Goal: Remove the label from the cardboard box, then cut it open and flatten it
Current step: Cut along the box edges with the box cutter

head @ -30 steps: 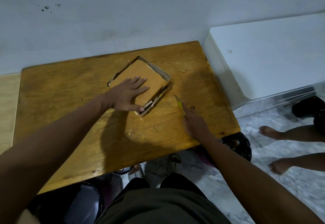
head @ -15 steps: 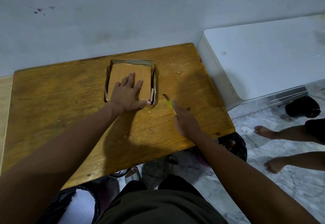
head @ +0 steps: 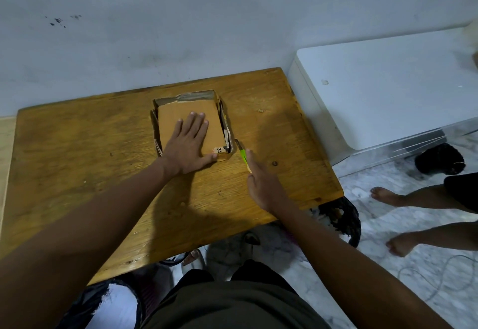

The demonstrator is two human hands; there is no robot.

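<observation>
The left hand [head: 188,147] lies flat on the cardboard box [head: 191,124], fingers [head: 198,124] spread and pressing its top panel down, thumb stretched along the near edge. The right hand [head: 263,184] is curled around a small cutter [head: 242,154] with a bright green handle; its fingers are closed on the handle, and the dark tip points at the box's near right corner, just beside it, though I cannot tell whether it touches.

The box is squashed low, its side walls splayed out around the panel, sitting toward the back of the wooden surface [head: 77,163], near the wall [head: 181,31]. A scrap of white label [head: 218,149] clings at the near right corner, with "34" readable on it.

There is bare wood to the left of the box and in front of it; to the right the surface ends soon, with a white cabinet [head: 388,90] alongside. Someone's bare feet [head: 388,196] rest on the marble floor [head: 388,264] beyond that edge.
</observation>
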